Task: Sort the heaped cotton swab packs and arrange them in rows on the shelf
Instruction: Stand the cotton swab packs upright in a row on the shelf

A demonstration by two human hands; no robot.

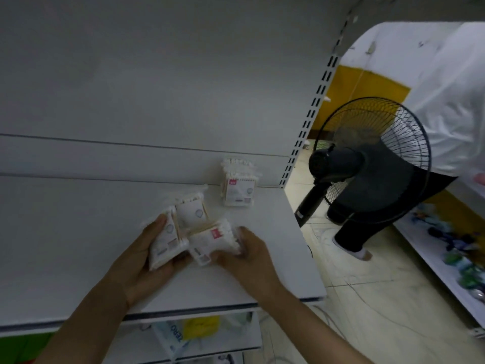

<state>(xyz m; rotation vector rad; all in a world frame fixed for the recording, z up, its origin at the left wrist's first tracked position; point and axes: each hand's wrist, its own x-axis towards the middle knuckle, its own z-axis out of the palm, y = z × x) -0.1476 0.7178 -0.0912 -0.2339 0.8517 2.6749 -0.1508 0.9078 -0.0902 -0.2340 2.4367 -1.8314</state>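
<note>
Your left hand (141, 256) grips one clear plastic cotton swab pack (165, 245), its long axis pointing away from you. Your right hand (249, 256) clasps a second pack (212, 240) lying crosswise, cotton tips rightward. Both are over the white flat shelf (78, 232). A third pack (237, 187) stands upright behind.

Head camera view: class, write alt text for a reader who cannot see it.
The left hand holds one cotton swab pack and the right hand a second pack, over a white shelf. A third pack sits just behind them, a fourth pack stands near the back wall, and a black fan stands at right.
</note>
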